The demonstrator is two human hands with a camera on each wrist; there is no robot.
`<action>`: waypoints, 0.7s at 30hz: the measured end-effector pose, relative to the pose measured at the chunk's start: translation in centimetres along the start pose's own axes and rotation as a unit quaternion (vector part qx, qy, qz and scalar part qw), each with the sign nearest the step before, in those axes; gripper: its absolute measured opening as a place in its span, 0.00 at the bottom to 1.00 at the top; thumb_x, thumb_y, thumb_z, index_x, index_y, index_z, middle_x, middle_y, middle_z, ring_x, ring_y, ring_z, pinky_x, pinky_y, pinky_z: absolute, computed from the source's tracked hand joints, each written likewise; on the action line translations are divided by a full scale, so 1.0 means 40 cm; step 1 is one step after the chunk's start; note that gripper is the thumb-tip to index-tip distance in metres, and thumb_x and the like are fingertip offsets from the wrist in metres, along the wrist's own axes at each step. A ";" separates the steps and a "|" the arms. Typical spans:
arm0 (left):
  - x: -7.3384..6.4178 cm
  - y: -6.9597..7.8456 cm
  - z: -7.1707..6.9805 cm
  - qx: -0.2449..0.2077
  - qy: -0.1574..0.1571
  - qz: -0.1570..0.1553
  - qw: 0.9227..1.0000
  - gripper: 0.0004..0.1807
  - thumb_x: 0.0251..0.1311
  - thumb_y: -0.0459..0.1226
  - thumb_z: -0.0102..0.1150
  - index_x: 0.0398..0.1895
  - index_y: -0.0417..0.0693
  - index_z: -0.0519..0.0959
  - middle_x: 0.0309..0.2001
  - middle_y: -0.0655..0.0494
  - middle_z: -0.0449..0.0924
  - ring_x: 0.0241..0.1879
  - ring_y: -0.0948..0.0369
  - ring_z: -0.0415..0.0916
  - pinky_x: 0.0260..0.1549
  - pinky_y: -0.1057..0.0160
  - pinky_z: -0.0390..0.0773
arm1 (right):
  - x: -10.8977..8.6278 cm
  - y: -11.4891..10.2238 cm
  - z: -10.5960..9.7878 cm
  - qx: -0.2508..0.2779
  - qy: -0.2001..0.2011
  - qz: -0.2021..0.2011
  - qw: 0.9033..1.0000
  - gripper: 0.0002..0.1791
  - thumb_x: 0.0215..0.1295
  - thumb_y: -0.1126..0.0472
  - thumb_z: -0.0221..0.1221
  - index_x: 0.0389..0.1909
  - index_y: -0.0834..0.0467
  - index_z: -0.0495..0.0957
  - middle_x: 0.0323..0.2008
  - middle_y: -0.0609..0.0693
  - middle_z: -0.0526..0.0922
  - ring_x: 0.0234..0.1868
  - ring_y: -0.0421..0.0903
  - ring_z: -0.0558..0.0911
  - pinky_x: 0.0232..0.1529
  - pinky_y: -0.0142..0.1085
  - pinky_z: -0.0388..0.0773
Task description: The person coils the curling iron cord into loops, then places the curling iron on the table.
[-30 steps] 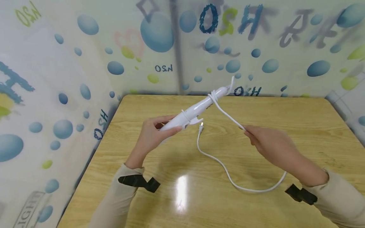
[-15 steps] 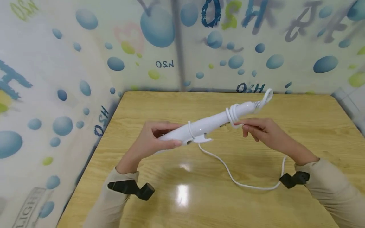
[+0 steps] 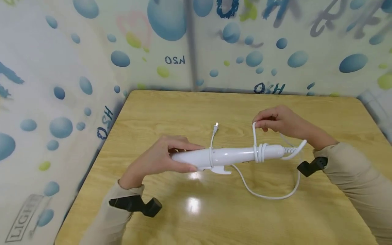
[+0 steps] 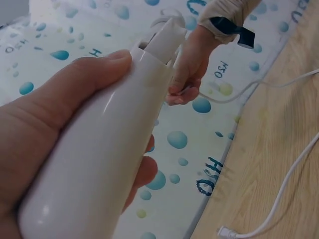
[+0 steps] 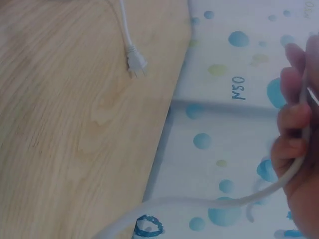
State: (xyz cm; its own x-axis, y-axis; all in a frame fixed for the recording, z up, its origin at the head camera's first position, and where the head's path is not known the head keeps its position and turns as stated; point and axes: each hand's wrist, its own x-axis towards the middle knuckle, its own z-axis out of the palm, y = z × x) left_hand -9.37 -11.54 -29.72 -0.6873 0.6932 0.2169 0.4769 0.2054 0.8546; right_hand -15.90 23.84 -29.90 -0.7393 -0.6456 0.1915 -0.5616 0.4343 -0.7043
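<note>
Held nearly level above the table is a long white hair iron, with a small fin-like piece on its underside. My left hand grips its thick left end, thumb along the near side. The white cord leaves the right end in a loop and winds several times round the body. Above these turns, my right hand pinches the cord between thumb and fingers. In the right wrist view the cord runs along the curled fingers. Another single band circles the body near the left hand.
The two-pin plug lies on the wooden table behind the hair iron. Slack cord curves across the table toward the right. Patterned walls stand along the back and left.
My right hand has carried the cord under and then up behind the body, adding to the turns. The hair iron has come lower and swung from slanting up to nearly level.
</note>
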 end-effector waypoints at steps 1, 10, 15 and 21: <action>0.001 0.000 0.003 0.005 -0.006 0.002 1.000 0.23 0.43 0.37 0.72 0.48 0.50 0.82 0.30 0.62 0.78 0.25 0.60 0.69 0.22 0.65 0.70 | 0.000 -0.004 -0.005 -0.008 0.001 -0.001 1.000 0.06 0.62 0.68 0.56 0.32 0.59 0.81 0.18 0.43 0.75 0.14 0.40 0.66 0.16 0.32 0.64; 0.031 -0.011 0.040 0.111 -0.035 0.042 0.992 0.24 0.43 0.43 0.72 0.47 0.51 0.82 0.28 0.65 0.75 0.23 0.67 0.67 0.20 0.68 0.69 | -0.009 -0.032 -0.034 -0.030 -0.011 -0.059 0.998 0.09 0.55 0.72 0.60 0.32 0.56 0.83 0.22 0.39 0.78 0.19 0.37 0.72 0.19 0.30 0.66; 0.045 0.000 0.058 0.198 -0.030 0.034 0.979 0.25 0.43 0.47 0.71 0.49 0.53 0.81 0.29 0.64 0.76 0.24 0.69 0.67 0.22 0.70 0.69 | -0.016 -0.040 -0.038 -0.053 0.010 -0.060 0.997 0.10 0.52 0.73 0.62 0.32 0.56 0.84 0.21 0.38 0.77 0.18 0.37 0.70 0.18 0.29 0.63; 0.063 0.005 0.079 0.311 -0.028 0.014 0.950 0.25 0.44 0.49 0.69 0.49 0.57 0.81 0.29 0.64 0.76 0.24 0.69 0.68 0.21 0.71 0.67 | -0.017 -0.056 -0.038 -0.072 -0.001 -0.051 0.996 0.08 0.54 0.70 0.63 0.32 0.53 0.84 0.22 0.37 0.77 0.18 0.36 0.70 0.18 0.29 0.66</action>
State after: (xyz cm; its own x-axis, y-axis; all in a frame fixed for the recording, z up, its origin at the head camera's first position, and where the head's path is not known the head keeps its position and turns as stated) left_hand -9.28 -7.57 -30.48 -0.6485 0.7358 0.1949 0.7373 0.5436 0.4010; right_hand -14.70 24.27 -27.40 -0.6747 -0.6924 0.2556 -0.6816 0.4516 -0.5758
